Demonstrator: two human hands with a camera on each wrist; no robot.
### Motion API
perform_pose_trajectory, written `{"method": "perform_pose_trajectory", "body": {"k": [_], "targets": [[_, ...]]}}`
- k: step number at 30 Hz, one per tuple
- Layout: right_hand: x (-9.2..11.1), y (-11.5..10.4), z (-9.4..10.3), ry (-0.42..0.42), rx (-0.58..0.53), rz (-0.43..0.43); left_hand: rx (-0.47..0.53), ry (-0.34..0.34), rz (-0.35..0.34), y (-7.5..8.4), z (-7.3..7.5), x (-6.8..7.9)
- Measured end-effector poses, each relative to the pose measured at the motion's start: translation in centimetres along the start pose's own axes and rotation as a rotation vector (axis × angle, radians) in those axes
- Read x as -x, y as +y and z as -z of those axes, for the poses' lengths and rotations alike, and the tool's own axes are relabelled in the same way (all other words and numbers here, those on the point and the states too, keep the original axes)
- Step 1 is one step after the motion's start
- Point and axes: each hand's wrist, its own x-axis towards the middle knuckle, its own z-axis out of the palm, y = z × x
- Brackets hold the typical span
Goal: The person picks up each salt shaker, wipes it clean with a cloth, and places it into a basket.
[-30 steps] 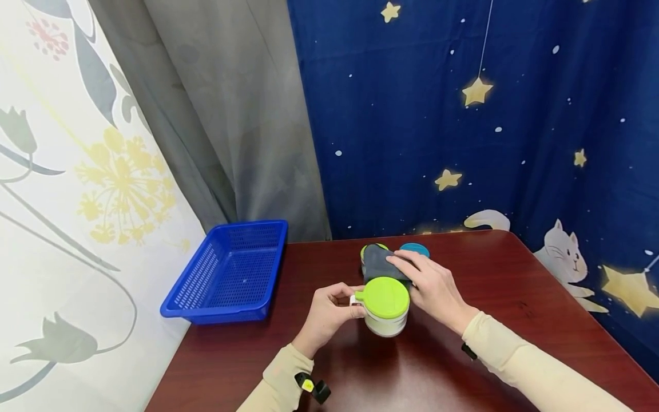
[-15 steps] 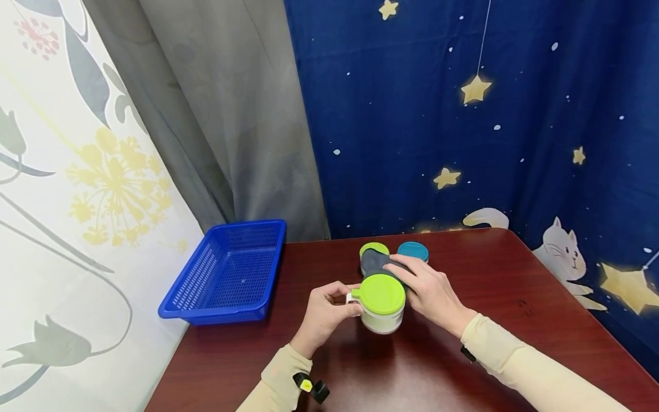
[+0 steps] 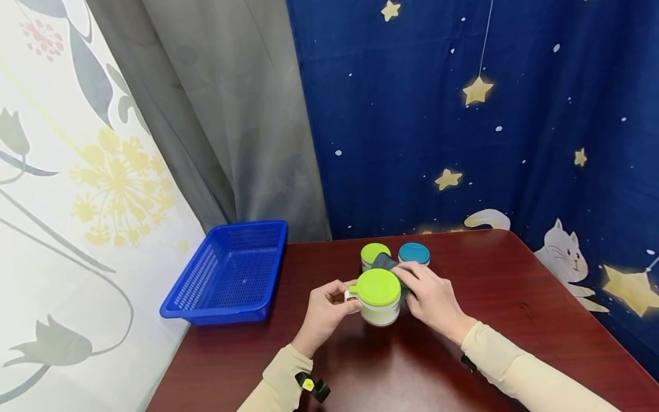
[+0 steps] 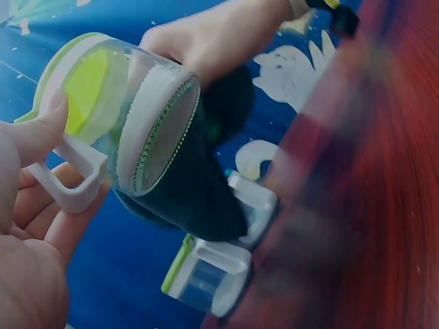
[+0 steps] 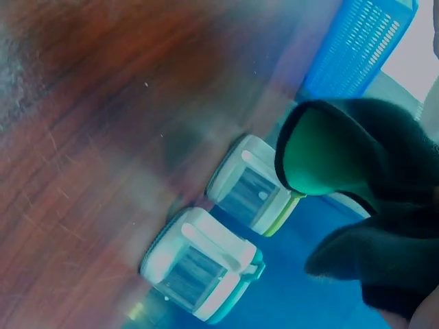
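Observation:
By its white handle, my left hand (image 3: 323,317) holds a clear jar (image 3: 380,312) with a bright green lid, pinched between thumb and fingers. The left wrist view shows this jar (image 4: 159,130) tilted and lifted off the table, its ribbed base visible. My right hand (image 3: 436,298) grips a dark grey cloth (image 3: 383,262) behind and to the right of the jar. In the left wrist view the cloth (image 4: 188,202) hangs behind the jar; I cannot tell whether they touch. Folds of cloth (image 5: 391,147) fill much of the right wrist view, hiding most of the right fingers.
Two similar handled jars stand upright at the table's back: a green-lidded jar (image 3: 375,253) and a teal-lidded jar (image 3: 414,253). A blue perforated basket (image 3: 218,315) sits on the left of the reddish-brown table (image 3: 494,274). Curtains border the table behind.
The held jar has shifted slightly left and away. My right hand has drawn the cloth down and right, uncovering more of the two back jars' lids.

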Motion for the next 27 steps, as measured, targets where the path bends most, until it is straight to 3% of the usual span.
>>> {"method": "perform_pose_trajectory", "body": {"k": [5, 10, 13, 20, 23, 27], "targets": [[-0.7, 0.0, 0.9, 0.041, 0.008, -0.049, -0.072, 0.022, 0.001, -0.7, -0.4, 0.2], [-1.2, -0.1, 1.7, 0.088, 0.008, -0.106, -0.083, 0.081, 0.050, -1.3, -0.5, 0.5], [-1.2, -0.3, 1.9, 0.095, -0.006, -0.091, -0.071, 0.109, 0.053, -1.7, -0.3, 0.7], [-0.4, -0.8, 1.6, 0.039, -0.025, -0.017, 0.007, 0.161, 0.005, -1.2, -0.1, 0.6], [0.0, -1.1, 1.3, -0.011, -0.049, -0.036, 0.032, 0.187, -0.019, -0.8, -0.2, 0.4], [0.7, -1.6, 0.8, -0.078, -0.110, -0.089, 0.076, 0.224, 0.001, -0.6, -0.6, 0.5]]}}
